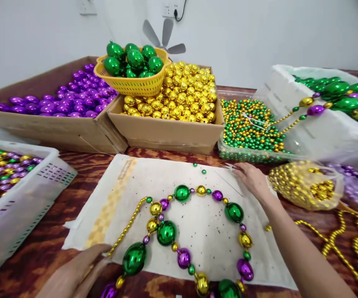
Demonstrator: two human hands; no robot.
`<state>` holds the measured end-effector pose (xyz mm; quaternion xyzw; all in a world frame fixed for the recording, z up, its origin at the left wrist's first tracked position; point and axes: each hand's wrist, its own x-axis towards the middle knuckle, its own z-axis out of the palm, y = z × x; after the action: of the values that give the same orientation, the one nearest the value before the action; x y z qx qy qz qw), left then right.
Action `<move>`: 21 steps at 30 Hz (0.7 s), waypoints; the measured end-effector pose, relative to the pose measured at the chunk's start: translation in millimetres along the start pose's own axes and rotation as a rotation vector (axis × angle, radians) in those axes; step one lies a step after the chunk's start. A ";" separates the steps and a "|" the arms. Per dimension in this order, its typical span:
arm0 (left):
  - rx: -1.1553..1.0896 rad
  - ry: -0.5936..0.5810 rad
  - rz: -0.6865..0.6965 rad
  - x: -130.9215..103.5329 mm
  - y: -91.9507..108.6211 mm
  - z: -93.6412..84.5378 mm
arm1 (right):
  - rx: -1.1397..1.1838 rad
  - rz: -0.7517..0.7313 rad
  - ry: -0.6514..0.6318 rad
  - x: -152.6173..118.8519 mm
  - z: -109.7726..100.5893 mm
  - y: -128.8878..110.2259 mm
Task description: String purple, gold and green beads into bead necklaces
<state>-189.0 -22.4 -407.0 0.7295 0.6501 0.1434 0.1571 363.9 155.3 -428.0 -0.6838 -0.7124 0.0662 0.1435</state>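
At the lower left, my left hand [76,269] pinches the end of a strand of small gold beads [129,222]. That strand joins a necklace of large green, gold and purple beads [166,233], which curves over a white cloth [203,231] with its lower part running out of view. On the right, my right hand [253,180] reaches to the cloth's far edge. Its fingers are closed around a small silver-tipped tool [229,166], probably pliers; the handles are hidden. A thin straight wire [228,183] and loose green beads [204,171] lie nearby.
Behind the cloth stand cardboard boxes of purple balls [76,97] and gold balls [185,91]; a yellow basket [132,85] holds green ones. A clear tub [250,155], foam box [315,128], bead bag [303,186] and gold strands [337,240] line the right, a white crate [39,198] the left.
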 end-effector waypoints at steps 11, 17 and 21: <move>0.016 -0.009 0.307 117.3 39.7 35.6 | -0.134 0.050 0.091 -18.5 -8.9 22.9; -0.081 -0.051 0.282 127.8 38.9 46.0 | -0.208 0.088 -0.031 -56.3 -34.8 62.7; -0.176 -0.084 0.236 122.7 57.9 38.2 | -0.179 -0.018 -0.077 -61.0 -14.9 56.6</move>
<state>-107.0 91.7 -417.0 0.7896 0.5375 0.1865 0.2297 423.8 96.4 -437.2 -0.6843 -0.7266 0.0272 0.0548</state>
